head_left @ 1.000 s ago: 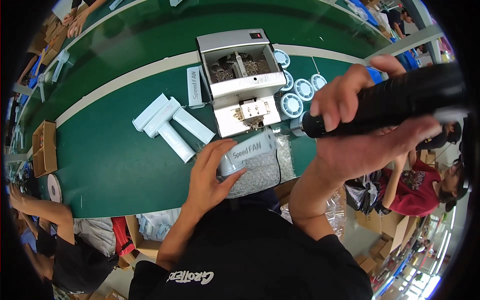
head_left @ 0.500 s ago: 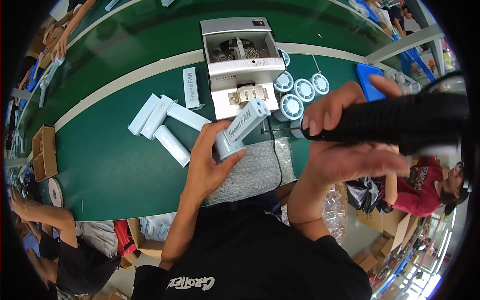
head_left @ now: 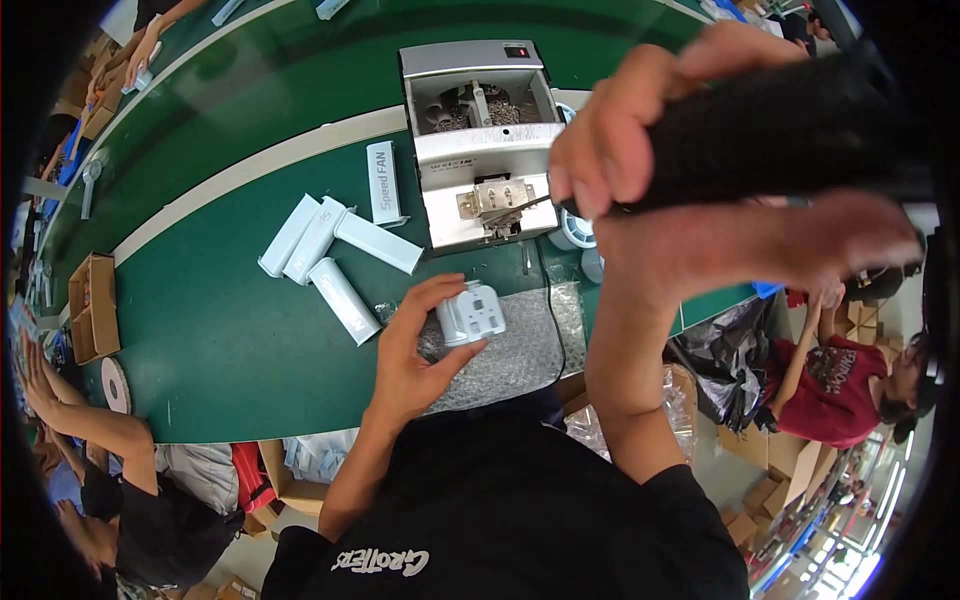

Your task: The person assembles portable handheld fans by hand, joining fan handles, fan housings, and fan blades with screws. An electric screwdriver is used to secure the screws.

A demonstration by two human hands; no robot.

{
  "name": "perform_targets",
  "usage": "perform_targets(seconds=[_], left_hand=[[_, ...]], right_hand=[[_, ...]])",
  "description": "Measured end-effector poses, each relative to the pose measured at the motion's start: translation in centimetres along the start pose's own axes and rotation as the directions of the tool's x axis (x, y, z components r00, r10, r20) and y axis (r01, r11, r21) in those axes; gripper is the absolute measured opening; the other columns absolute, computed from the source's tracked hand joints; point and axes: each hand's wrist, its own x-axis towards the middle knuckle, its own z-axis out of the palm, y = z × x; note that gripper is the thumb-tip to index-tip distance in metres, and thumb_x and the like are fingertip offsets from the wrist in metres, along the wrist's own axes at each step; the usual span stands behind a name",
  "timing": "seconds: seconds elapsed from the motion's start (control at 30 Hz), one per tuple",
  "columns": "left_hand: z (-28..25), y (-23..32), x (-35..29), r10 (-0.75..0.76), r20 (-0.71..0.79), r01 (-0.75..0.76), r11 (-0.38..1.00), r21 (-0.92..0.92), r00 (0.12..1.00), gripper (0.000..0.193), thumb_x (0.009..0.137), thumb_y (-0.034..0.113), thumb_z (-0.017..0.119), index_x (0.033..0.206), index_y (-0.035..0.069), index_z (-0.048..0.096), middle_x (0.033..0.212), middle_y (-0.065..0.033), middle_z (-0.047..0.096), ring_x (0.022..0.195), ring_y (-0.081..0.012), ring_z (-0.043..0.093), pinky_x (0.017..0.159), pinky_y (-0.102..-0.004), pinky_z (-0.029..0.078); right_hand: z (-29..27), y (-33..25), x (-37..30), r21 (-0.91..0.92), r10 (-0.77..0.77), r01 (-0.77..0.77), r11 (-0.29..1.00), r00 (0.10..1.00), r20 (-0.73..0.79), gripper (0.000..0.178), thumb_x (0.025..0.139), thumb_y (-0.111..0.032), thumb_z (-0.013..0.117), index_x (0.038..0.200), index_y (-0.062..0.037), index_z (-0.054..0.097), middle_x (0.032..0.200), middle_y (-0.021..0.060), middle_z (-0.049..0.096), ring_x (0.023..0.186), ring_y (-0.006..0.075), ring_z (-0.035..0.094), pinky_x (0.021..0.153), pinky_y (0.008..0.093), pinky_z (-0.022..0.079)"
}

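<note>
My left hand (head_left: pixel 405 345) grips a light-blue plastic fan housing (head_left: pixel 472 315) between thumb and fingers, above a grey translucent sheet. The housing's end face, with several small openings, is turned up toward me. My right hand (head_left: pixel 675 245) is wrapped round a black electric screwdriver (head_left: pixel 770 130), which is blurred and partly cut off by the dark rim. Its thin bit reaches left to the metal outlet block on the front of a silver screw feeder (head_left: pixel 500 150). Small screws lie in the feeder's open tray; whether a screw sits on the bit cannot be made out.
Several light-blue housings (head_left: pixel 345 300) lie left of the feeder. Round light-blue parts (head_left: pixel 572 230) stand to its right, partly hidden by my right arm. A black cable (head_left: pixel 553 310) crosses the grey sheet (head_left: pixel 540 345). A cardboard box (head_left: pixel 93 310) stands far left. Other people work nearby.
My right hand has brought the screwdriver up and left, its bit now at the feeder's outlet. My left hand has tilted the housing so its end face points up at me.
</note>
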Motion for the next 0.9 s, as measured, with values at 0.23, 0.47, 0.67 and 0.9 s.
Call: perform_targets(seconds=[0.23, 0.47, 0.67, 0.9], left_hand=[[-0.1, 0.1, 0.1, 0.043, -0.032, -0.041, 0.997, 0.062, 0.999, 0.062, 0.077, 0.003, 0.087, 0.132, 0.000, 0.060, 0.129, -0.0178, 0.064, 0.116, -0.0322, 0.065, 0.100, -0.0385, 0.051], [0.6, 0.6, 0.2, 0.091, -0.102, -0.080, 0.992, 0.101, 0.991, 0.058, 0.077, 0.003, 0.087, 0.129, -0.001, 0.063, 0.125, -0.0170, 0.065, 0.112, -0.0294, 0.066, 0.097, -0.0368, 0.051], [1.3, 0.9, 0.5, 0.069, -0.162, -0.060, 0.996, 0.060, 0.984, 0.060, 0.073, 0.002, 0.090, 0.128, 0.000, 0.066, 0.122, -0.0132, 0.067, 0.112, -0.0242, 0.065, 0.100, -0.0347, 0.049], [1.4, 0.7, 0.5, 0.099, -0.140, -0.083, 0.990, 0.118, 0.985, 0.064, 0.071, 0.003, 0.092, 0.130, 0.001, 0.067, 0.126, -0.0142, 0.068, 0.116, -0.0258, 0.066, 0.101, -0.0363, 0.050]], right_hand=[[-0.4, 2.5, -0.1, 0.146, 0.074, -0.068, 0.987, 0.997, -0.036, 0.112, 0.069, -0.104, 0.043, 0.118, -0.0041, 0.053, 0.062, 0.0148, 0.052, 0.044, 0.0230, 0.047, 0.041, 0.0373, 0.042], [3.6, 1.0, 0.6, -0.096, 0.291, -0.375, 0.922, 0.834, -0.468, 0.106, 0.075, -0.104, 0.035, 0.107, -0.0043, 0.053, 0.054, 0.0124, 0.047, 0.041, 0.0205, 0.044, 0.040, 0.0344, 0.039], [3.0, -0.7, -2.4, 0.148, 0.158, -0.106, 0.983, 0.903, -0.400, 0.105, 0.079, -0.101, 0.032, 0.109, -0.0027, 0.051, 0.054, 0.0051, 0.045, 0.038, 0.0154, 0.040, 0.034, 0.0310, 0.038], [4.9, -3.5, -3.8, 0.119, 0.241, -0.212, 0.970, 0.901, -0.360, 0.111, 0.072, -0.104, 0.037, 0.117, -0.0029, 0.045, 0.058, 0.0055, 0.047, 0.041, 0.0152, 0.046, 0.039, 0.0335, 0.044]])
